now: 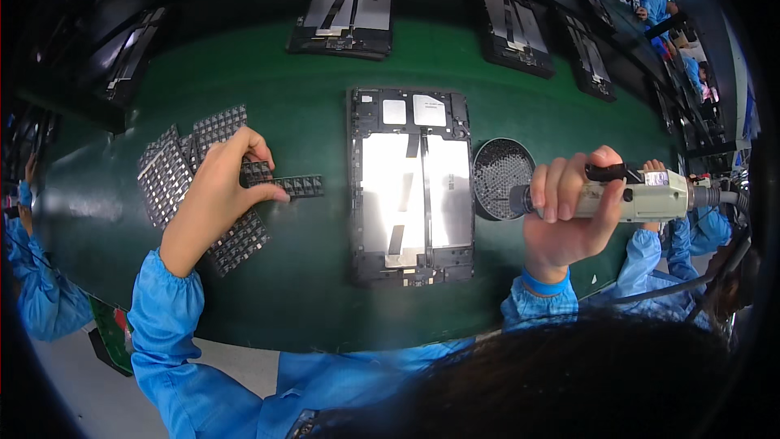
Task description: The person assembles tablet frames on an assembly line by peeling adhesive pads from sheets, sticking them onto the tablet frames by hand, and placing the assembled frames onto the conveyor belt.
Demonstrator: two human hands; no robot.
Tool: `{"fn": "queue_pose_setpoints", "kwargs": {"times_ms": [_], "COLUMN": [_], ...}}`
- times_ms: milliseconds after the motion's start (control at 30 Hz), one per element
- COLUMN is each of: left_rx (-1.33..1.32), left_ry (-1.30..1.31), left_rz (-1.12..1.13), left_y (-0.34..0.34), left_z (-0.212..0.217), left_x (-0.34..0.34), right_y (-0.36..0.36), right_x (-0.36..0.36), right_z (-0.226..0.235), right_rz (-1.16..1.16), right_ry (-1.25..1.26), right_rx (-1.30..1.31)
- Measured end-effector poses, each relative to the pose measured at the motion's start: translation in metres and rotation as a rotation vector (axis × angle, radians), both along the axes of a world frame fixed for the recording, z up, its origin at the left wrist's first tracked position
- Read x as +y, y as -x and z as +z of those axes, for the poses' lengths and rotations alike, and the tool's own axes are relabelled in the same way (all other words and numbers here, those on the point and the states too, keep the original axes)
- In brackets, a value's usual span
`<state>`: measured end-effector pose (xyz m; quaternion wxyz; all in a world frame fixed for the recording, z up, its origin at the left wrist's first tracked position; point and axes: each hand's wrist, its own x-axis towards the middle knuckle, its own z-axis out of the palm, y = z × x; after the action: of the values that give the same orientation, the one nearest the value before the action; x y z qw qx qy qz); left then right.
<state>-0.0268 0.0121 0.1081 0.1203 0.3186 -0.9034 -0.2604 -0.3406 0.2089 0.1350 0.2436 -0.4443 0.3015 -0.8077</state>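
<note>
My left hand is closed in a pinch on a narrow strip of small black parts, whose free end points right. Under and beside it lie several grid sheets of the same dark parts, overlapping one another. My right hand grips a pale electric screwdriver, held sideways with its grey nose to the left and its cable to the right. That nose overlaps the edge of a round dish of tiny metal pieces, probably screws. Between my hands lies an opened tablet with two silvery battery panels.
The green table carries further opened tablets, one stack at the far middle and another at the far right. A dark post stands at the left. Co-workers in blue sleeves are close by on both sides.
</note>
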Motion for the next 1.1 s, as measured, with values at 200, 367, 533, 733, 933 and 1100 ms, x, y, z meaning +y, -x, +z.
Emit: {"fn": "queue_pose_setpoints", "kwargs": {"times_ms": [200, 367, 533, 733, 933, 1100], "left_rx": [0.134, 0.164, 0.369, 0.35, 0.314, 0.291], "left_ry": [-0.236, 0.232, -0.319, -0.566, -0.508, -0.54], "left_rz": [0.091, -0.002, 0.001, -0.009, -0.007, 0.018], "left_y": [0.009, 0.012, 0.028, 0.043, 0.044, 0.043], "left_z": [-0.001, -0.006, 0.009, -0.005, -0.008, -0.007], "left_x": [0.009, 0.019, 0.057, 0.083, 0.084, 0.085], "right_y": [-0.017, -0.026, -0.045, -0.058, -0.066, -0.068], "right_x": [-0.005, -0.011, -0.02, -0.022, -0.032, -0.031], "right_z": [0.001, -0.001, 0.0, -0.001, -0.006, -0.006], "right_rz": [0.06, 0.127, 0.164, 0.233, 0.302, 0.339], "right_ry": [0.01, -0.001, -0.056, -0.159, -0.054, -0.062], "right_rx": [-0.016, -0.026, -0.021, -0.031, 0.078, 0.09]}}
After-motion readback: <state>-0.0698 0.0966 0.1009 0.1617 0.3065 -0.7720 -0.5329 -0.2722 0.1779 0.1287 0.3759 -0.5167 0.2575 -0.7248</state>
